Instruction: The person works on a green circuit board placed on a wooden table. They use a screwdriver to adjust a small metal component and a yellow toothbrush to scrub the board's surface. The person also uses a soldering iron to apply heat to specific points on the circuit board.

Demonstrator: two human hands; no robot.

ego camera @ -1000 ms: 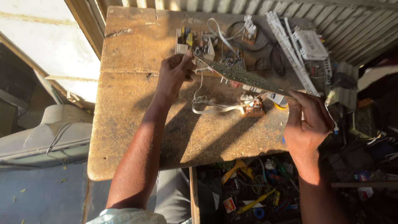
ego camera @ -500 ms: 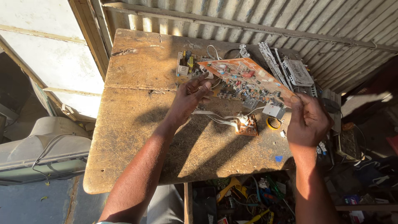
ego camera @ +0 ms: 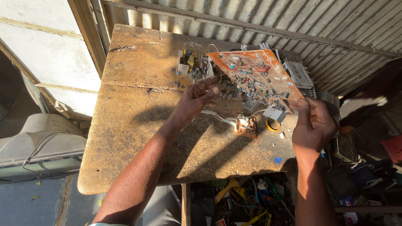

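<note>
I hold a large orange circuit board tilted up over the worn wooden table, its component side facing me. My left hand grips the board's lower left edge. My right hand grips its lower right corner. A small orange board hangs from it on white wires and lies on the table between my hands, next to a grey boxy part. Another small board with upright parts sits on the table behind my left hand.
A grey metal module lies at the table's far right. A corrugated metal wall runs behind. An old grey monitor casing sits at the left. Tools and cables lie under the table's front edge.
The large board was turned from edge-on to face up toward me. Both hands shifted with it, and the view moved closer.
</note>
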